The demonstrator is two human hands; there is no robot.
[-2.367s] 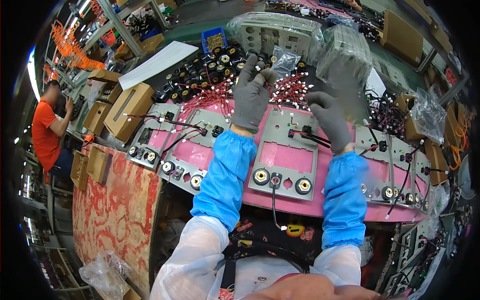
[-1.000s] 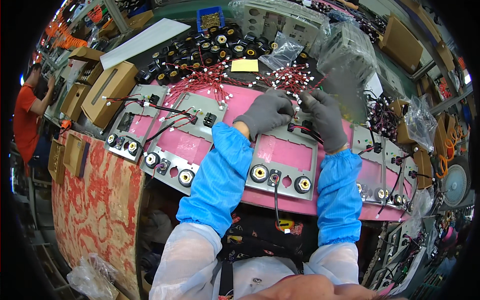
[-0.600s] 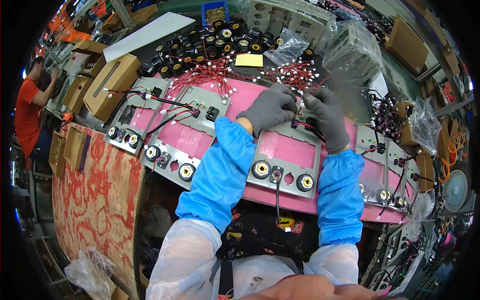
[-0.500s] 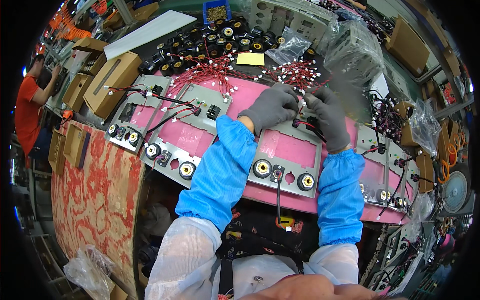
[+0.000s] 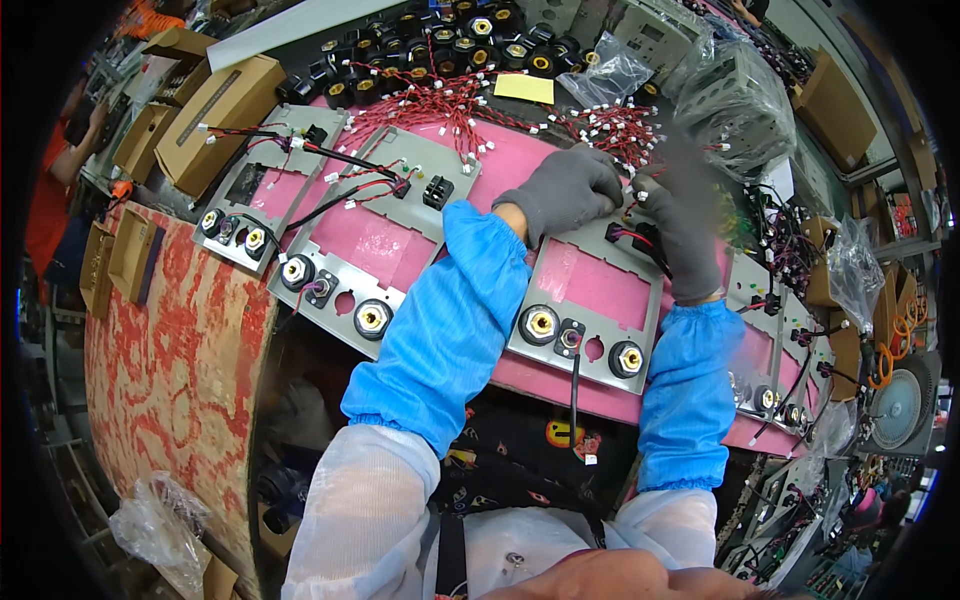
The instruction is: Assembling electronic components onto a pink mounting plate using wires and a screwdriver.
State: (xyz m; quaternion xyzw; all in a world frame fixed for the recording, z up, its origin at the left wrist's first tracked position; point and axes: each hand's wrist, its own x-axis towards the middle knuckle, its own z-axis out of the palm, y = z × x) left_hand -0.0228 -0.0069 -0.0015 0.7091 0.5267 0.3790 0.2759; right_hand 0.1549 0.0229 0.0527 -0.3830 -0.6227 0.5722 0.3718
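Observation:
Both my hands wear grey gloves and meet at the upper edge of a grey metal panel [image 5: 592,238] lying on a pink sheet. My left hand [image 5: 572,193] is closed, its fingers curled at that edge; what they grip is hidden. At the fingertips of my right hand [image 5: 683,235], pinched together, a small white wire connector [image 5: 641,195] shows. Just beside them, a black socket with red and black wires [image 5: 632,236] sits on the panel. Two round black fittings with brass centres [image 5: 540,324] stand along its near side, and a black cable [image 5: 575,400] hangs over the front.
More wired panels [image 5: 388,240] lie to the left, others [image 5: 765,345] to the right. Behind are heaped red wires with white plugs [image 5: 430,110], black round fittings [image 5: 470,45], a yellow paper [image 5: 524,88] and plastic-wrapped metal housings [image 5: 735,100]. Cardboard boxes [image 5: 215,120] stand at the left.
The view has shifted a little, so the surroundings sit differently in the picture. My hands stay close together at the same panel's upper edge, fingers still closed.

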